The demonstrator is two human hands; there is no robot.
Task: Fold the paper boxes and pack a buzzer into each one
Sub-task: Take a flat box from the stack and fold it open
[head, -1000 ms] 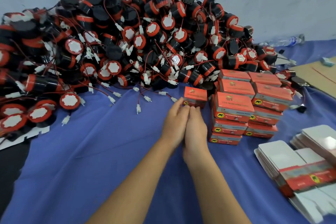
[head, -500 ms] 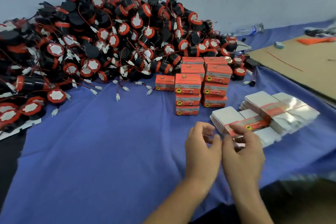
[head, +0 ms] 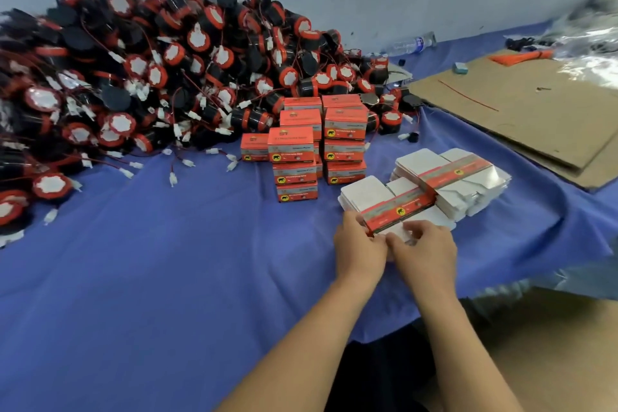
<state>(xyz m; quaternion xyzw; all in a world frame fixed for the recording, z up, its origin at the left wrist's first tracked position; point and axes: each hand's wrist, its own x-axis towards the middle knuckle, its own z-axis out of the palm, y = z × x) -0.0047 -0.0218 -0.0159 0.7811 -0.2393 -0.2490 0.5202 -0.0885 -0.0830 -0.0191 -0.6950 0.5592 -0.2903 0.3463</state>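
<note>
Your left hand [head: 359,246] and right hand [head: 426,252] sit side by side, touching, near the front edge of the counter [head: 167,278], which lies under a blue cloth.

Left grip: fingertips curled onto the near-left end of the top flat box [head: 398,204], at its red band.

Right grip: thumb and forefinger pinched on the white flap of that box, just right of the left hand.

The flat box lies on the near stack [head: 364,191] of unfolded boxes. A second stack [head: 451,174] lies just behind and to the right, touching it.

Farther, left of the stacks: folded boxes [head: 294,157], red and closed, piled in columns several high. One single box sits on the cloth at their left.

Behind them and across the whole left: the buzzers [head: 150,77] in a loose heap. Black bodies, red rims, white faces, red leads with white plugs.

Far right: cardboard [head: 535,117] flat on the cloth.

By the wall: a bottle [head: 409,43] on its side.
</note>
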